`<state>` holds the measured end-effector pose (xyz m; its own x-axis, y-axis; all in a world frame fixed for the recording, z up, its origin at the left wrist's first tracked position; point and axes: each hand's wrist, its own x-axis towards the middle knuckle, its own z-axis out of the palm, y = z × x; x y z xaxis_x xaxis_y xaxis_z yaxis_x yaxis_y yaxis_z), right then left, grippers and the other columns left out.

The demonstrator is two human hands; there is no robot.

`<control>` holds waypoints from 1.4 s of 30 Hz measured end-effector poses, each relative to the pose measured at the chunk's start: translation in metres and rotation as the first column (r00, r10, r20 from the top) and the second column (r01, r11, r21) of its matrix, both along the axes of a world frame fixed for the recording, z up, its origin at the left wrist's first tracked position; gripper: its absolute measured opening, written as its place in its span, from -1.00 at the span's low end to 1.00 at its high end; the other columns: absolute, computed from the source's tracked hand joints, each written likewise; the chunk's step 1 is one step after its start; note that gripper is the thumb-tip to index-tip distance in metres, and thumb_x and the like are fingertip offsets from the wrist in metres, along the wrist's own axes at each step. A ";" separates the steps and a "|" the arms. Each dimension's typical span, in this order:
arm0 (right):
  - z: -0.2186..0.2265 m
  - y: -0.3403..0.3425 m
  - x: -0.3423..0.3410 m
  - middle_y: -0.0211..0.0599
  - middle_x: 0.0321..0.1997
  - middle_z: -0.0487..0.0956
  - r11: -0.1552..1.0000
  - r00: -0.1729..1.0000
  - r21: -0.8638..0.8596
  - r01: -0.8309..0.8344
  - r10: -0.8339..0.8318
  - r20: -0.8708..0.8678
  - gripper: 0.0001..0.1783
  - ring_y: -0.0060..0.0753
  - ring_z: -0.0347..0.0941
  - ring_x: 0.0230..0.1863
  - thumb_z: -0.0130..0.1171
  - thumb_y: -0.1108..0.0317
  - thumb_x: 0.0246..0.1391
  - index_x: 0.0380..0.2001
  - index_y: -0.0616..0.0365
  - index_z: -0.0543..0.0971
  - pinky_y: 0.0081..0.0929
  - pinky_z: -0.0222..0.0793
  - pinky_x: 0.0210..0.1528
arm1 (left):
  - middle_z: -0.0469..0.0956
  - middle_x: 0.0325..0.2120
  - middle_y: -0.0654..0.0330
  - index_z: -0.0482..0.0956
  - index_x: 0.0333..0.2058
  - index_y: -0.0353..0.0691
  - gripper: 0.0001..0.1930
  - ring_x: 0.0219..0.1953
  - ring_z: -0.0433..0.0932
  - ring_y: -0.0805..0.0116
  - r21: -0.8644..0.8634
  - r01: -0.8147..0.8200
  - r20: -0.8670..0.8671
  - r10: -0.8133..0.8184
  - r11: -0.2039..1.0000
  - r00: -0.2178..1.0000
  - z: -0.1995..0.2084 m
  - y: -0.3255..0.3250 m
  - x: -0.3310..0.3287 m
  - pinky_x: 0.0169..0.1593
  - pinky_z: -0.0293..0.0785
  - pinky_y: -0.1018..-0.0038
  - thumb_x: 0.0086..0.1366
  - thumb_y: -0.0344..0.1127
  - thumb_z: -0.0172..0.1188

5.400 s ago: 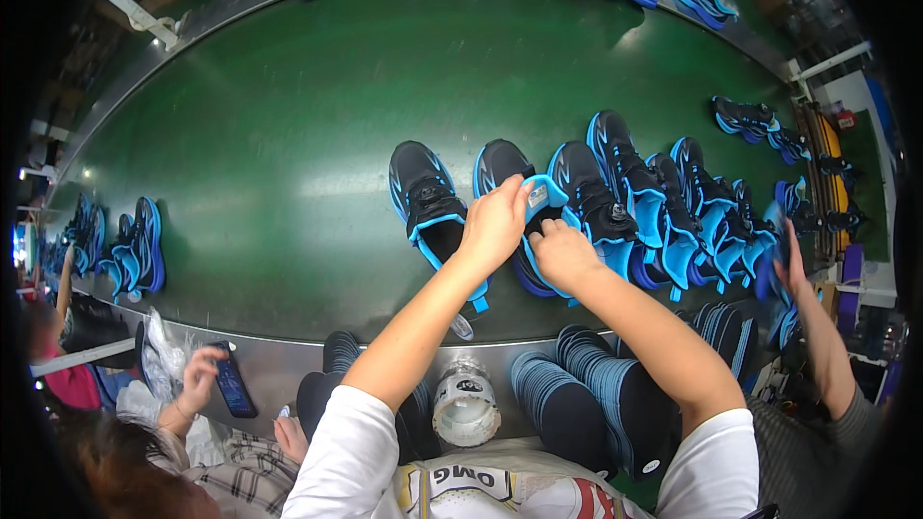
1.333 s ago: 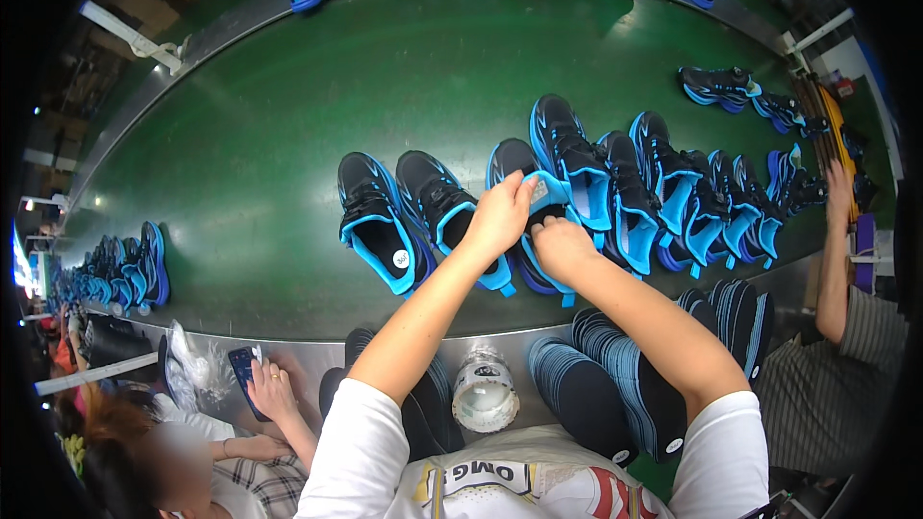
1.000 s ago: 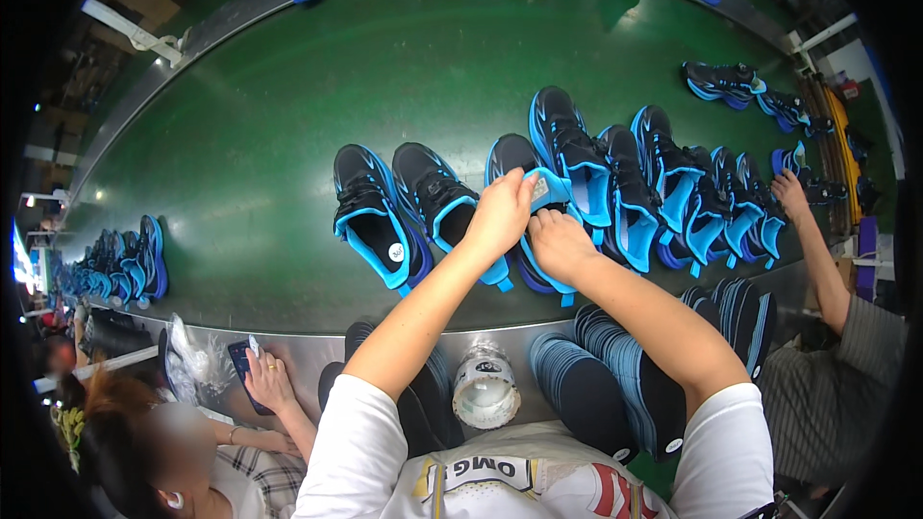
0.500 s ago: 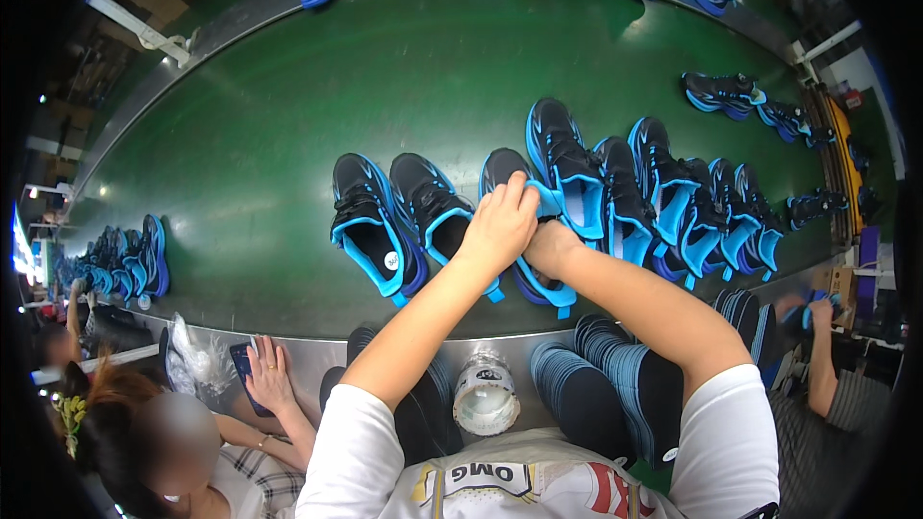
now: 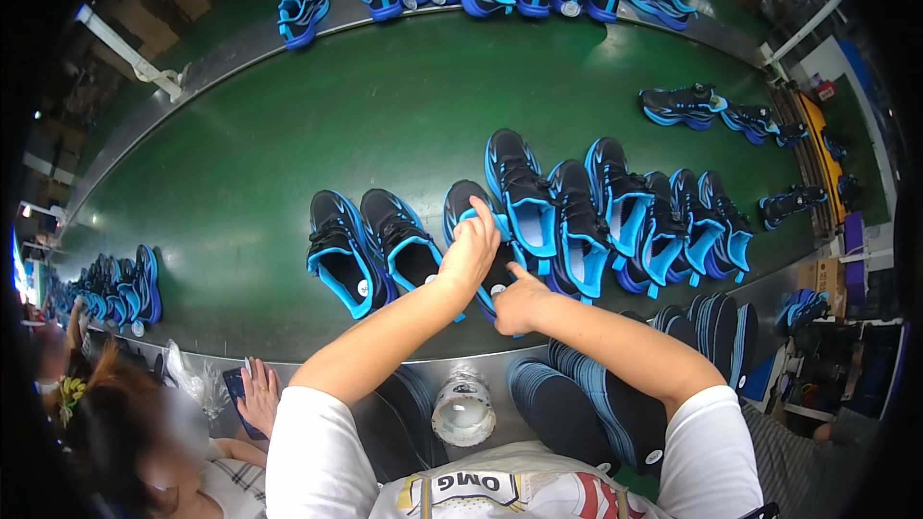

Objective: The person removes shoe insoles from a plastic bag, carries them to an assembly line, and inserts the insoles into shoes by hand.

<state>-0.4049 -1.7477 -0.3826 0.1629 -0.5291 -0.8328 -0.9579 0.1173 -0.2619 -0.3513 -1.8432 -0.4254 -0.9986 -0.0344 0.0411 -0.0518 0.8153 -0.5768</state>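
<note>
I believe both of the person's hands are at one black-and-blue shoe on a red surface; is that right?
Not quite: the head view shows a green surface, not red; the left hand and right hand are at one shoe.

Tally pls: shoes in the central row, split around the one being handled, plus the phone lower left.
Shoe touched by left hand and right hand: 1
Shoes to its left: 2
Shoes to its right: 6
Phone: 1
Total: 10 (9 shoes, 1 phone)

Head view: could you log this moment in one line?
left hand: at front of shoe; right hand: at heel; insoles: stacked; jar: between stacks
</note>
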 end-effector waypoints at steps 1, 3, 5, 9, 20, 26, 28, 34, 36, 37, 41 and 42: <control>-0.003 0.004 0.005 -0.01 -0.30 0.51 0.997 0.999 -0.069 0.031 -0.032 -0.013 -0.49 -0.23 0.43 -0.17 -0.20 0.24 -0.12 -0.16 0.46 0.35 -0.20 -0.40 0.25 | 0.30 -0.10 -0.19 0.43 -0.34 -0.26 -0.73 -0.46 0.37 0.37 0.019 0.070 0.044 -0.071 0.997 0.996 -0.001 -0.001 0.000 -0.42 0.23 0.54 0.03 -0.25 -0.09; -0.009 0.009 0.009 0.02 -0.25 0.49 0.986 0.996 -0.147 0.083 -0.087 -0.021 -0.46 -0.18 0.42 -0.16 -0.18 0.25 -0.11 -0.10 0.47 0.28 -0.22 -0.33 0.24 | 0.28 -0.07 -0.20 0.48 -0.43 -0.27 -0.77 -0.41 0.40 0.35 0.212 0.142 0.040 -0.153 0.967 0.987 -0.003 -0.011 0.001 -0.39 0.30 0.52 0.01 -0.27 -0.06; -0.004 0.015 0.010 0.02 -0.25 0.48 0.975 0.993 -0.193 0.113 -0.118 -0.016 -0.45 -0.16 0.41 -0.16 -0.17 0.25 -0.11 -0.08 0.47 0.26 -0.23 -0.30 0.23 | 0.31 -0.10 -0.17 0.46 -0.47 -0.28 -0.86 -0.47 0.43 0.34 0.657 0.124 -0.073 -0.101 0.743 0.992 0.014 -0.030 0.006 -0.40 0.36 0.51 -0.04 -0.38 0.00; 0.005 0.022 0.009 -0.05 -0.34 0.52 0.922 0.999 -0.386 -0.019 0.001 -0.046 -0.42 -0.21 0.45 -0.21 -0.01 0.32 -0.19 -0.07 0.47 0.26 -0.16 -0.19 0.19 | 0.38 -0.43 0.13 0.41 -0.55 -0.27 -0.95 -0.58 0.33 0.53 0.940 0.186 -0.007 0.526 -0.287 0.851 0.076 -0.043 0.052 -0.48 0.28 0.63 0.02 -0.46 -0.03; -0.005 0.018 0.014 -0.14 -0.36 0.51 0.722 0.991 -0.690 0.042 -0.118 -0.063 -0.57 -0.27 0.44 -0.31 0.06 0.30 -0.20 -0.23 0.36 0.40 -0.31 0.18 -0.12 | 0.40 -0.62 0.09 0.42 -0.23 -0.18 -0.44 -0.61 0.45 0.17 0.746 -0.342 0.172 0.332 0.572 0.928 0.040 0.020 0.112 -0.55 0.36 0.37 -0.11 0.12 0.18; 0.066 0.074 -0.040 -0.17 -0.34 0.46 0.796 0.964 -0.559 0.233 -0.264 0.026 -0.65 -0.21 0.36 -0.21 0.09 0.13 -0.18 -0.43 0.22 0.46 -0.32 0.19 -0.13 | 0.33 -0.67 0.17 0.45 -0.62 -0.20 -0.67 -0.61 0.39 0.21 0.608 -0.246 -0.003 0.312 0.755 0.950 0.019 0.003 0.118 -0.51 0.28 0.36 -0.05 -0.02 0.18; 0.048 0.095 -0.062 -0.17 -0.25 0.43 0.806 0.968 -0.579 0.122 -0.225 -0.109 -0.48 -0.20 0.28 -0.08 0.18 0.05 -0.30 -0.31 0.24 0.44 -0.28 0.08 0.02 | 0.37 -0.64 0.19 0.47 -0.64 -0.17 -0.67 -0.58 0.39 0.23 0.590 -0.290 0.025 0.342 0.754 0.939 0.016 -0.004 0.131 -0.48 0.27 0.36 -0.01 0.00 0.12; -0.008 0.123 -0.097 -0.27 -0.29 0.46 0.780 0.969 -0.609 -0.144 -0.013 -0.245 -0.49 -0.33 0.30 -0.07 0.19 0.00 -0.33 -0.34 0.16 0.44 -0.24 -0.06 0.11 | 0.40 -0.65 0.20 0.42 -0.65 -0.16 -0.67 -0.57 0.42 0.21 0.496 -0.425 0.075 0.451 0.757 0.890 0.017 -0.044 0.179 -0.45 0.27 0.33 0.00 0.00 0.12; -0.010 0.121 -0.095 -0.32 -0.37 0.48 0.789 0.978 -0.606 -0.096 -0.039 -0.205 -0.54 -0.37 0.33 -0.12 0.18 0.00 -0.32 -0.42 0.14 0.46 -0.27 -0.02 0.08 | 0.40 -0.65 0.18 0.40 -0.65 -0.17 -0.67 -0.56 0.42 0.21 0.436 -0.504 0.053 0.537 0.746 0.842 0.016 -0.061 0.205 -0.46 0.28 0.33 -0.01 -0.02 0.14; -0.012 0.122 -0.094 -0.37 -0.41 0.48 0.773 0.974 -0.628 -0.091 -0.063 -0.219 -0.58 -0.42 0.34 -0.15 0.20 0.04 -0.35 -0.44 0.11 0.46 -0.31 -0.02 0.08 | 0.40 -0.63 0.15 0.40 -0.65 -0.18 -0.67 -0.56 0.43 0.21 0.398 -0.562 0.061 0.590 0.725 0.805 0.022 -0.063 0.205 -0.45 0.29 0.33 -0.03 -0.02 0.15; -0.017 0.131 -0.108 -0.40 -0.51 0.49 0.754 0.956 -0.653 -0.080 -0.128 -0.265 -0.69 -0.44 0.36 -0.29 0.14 0.07 -0.29 -0.53 0.07 0.48 -0.40 0.05 -0.06 | 0.43 -0.56 0.06 0.44 -0.43 -0.27 -0.67 -0.50 0.45 0.12 0.677 -0.418 -0.053 0.607 0.606 0.793 0.058 -0.048 0.174 -0.41 0.36 0.31 -0.03 -0.11 0.19; -0.019 0.135 -0.115 -0.39 -0.53 0.48 0.745 0.943 -0.664 -0.059 -0.176 -0.282 -0.70 -0.43 0.36 -0.31 0.11 0.06 -0.25 -0.55 0.06 0.48 -0.41 0.06 -0.11 | 0.44 -0.55 0.04 0.44 -0.39 -0.30 -0.66 -0.49 0.46 0.10 0.781 -0.294 -0.098 0.574 0.550 0.813 0.066 -0.035 0.157 -0.40 0.37 0.31 -0.03 -0.14 0.19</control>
